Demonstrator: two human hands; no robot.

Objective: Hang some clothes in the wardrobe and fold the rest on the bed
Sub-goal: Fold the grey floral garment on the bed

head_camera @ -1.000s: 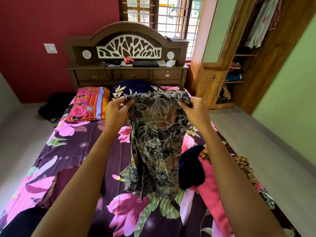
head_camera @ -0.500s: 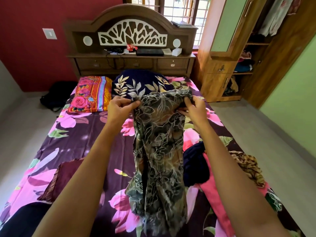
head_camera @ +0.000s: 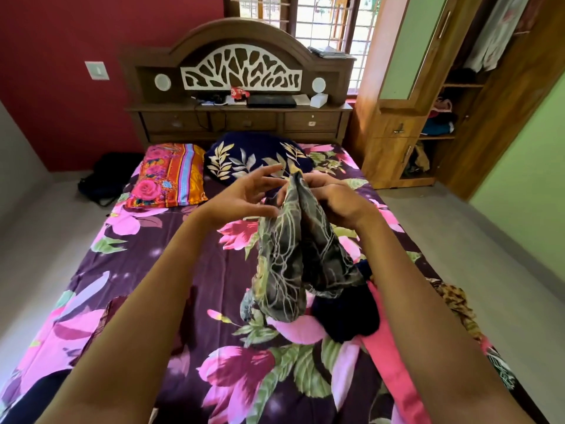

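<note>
Garment (head_camera: 293,258) is pinched at its top by the right hand (head_camera: 339,203), doubled, hanging over the bed (head_camera: 189,270); left hand (head_camera: 241,200) is spread, gripping nothing. Heap (head_camera: 345,316) lies unfolded; folding is judged barely begun.

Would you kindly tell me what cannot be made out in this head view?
All in the head view:
- Right hand: fingertips hidden behind the leaf-print garment it grips.
- Navy cloth: partly covered by that garment, type unclear.
- Hanging clothes in the wardrobe: cut off by the top edge.
- Dark cloth, lower left: cut by the frame corner.
</note>
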